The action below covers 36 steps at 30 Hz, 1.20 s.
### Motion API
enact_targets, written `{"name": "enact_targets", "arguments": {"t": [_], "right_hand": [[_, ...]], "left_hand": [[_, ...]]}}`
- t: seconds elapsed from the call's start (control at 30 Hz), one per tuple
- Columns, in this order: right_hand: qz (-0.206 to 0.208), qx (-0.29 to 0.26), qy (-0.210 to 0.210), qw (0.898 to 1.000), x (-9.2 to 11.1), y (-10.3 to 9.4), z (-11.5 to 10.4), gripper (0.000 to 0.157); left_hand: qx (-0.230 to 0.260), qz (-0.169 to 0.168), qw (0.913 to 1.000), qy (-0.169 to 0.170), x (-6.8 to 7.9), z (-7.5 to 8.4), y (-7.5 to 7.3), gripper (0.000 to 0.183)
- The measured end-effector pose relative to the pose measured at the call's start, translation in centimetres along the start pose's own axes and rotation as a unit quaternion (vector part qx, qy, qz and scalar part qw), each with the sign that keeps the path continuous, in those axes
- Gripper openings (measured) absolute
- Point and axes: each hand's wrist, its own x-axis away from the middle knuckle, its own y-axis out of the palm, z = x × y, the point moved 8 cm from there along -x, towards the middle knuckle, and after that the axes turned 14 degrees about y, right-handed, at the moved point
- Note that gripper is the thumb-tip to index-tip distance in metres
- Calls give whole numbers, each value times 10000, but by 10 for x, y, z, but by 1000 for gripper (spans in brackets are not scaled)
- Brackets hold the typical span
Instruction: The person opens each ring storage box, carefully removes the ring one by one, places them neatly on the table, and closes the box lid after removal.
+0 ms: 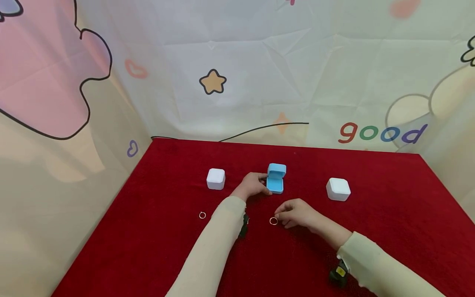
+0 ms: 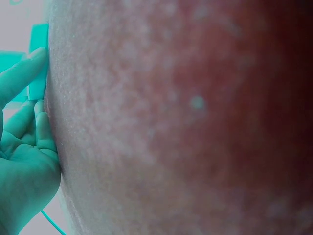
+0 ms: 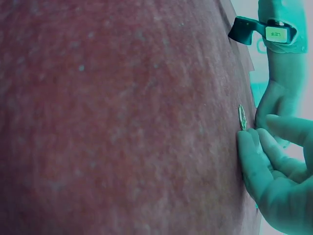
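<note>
A light blue ring box [image 1: 275, 185] stands on the red cloth with its lid raised. My left hand [image 1: 254, 184] grips its left side, thumb near the front and fingers towards the back. In the left wrist view the fingers lie against the blue box [image 2: 39, 73]. A thin gold ring [image 1: 273, 221] lies on the cloth in front of the box. At its right edge are the fingertips of my right hand [image 1: 298, 213]. In the right wrist view the ring [image 3: 242, 117] is at one fingertip, with the opposing digit apart from it.
White boxes stand on both sides, one at the left [image 1: 216, 179] and one at the right [image 1: 338, 189]. Another gold ring [image 1: 202, 215] lies left of my left forearm. Behind the red cloth [image 1: 167, 165] hangs a printed backdrop [image 1: 252, 82].
</note>
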Motion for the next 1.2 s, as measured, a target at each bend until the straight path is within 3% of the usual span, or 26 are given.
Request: {"name": "enact_targets", "arguments": {"t": [0.27,0.73,0.9,1.2], "right_hand": [[165,67,-157,9997,6,-11,-6,29],[1220,-435,-410,9907,14,-59,-33,46],[1441,-590,-322,9873,8,-69,-35,54],[1402,-868,-88,9863,-10,-75,-29,61]], "left_hand": [[15,31,10000,-27,1,1,-1,65],[59,-25,10000,-12,2,3,-1,64],[48,-43,10000,12,2,4,-2,64],[73,-79,9999,-28,4,4,-1,64]]}}
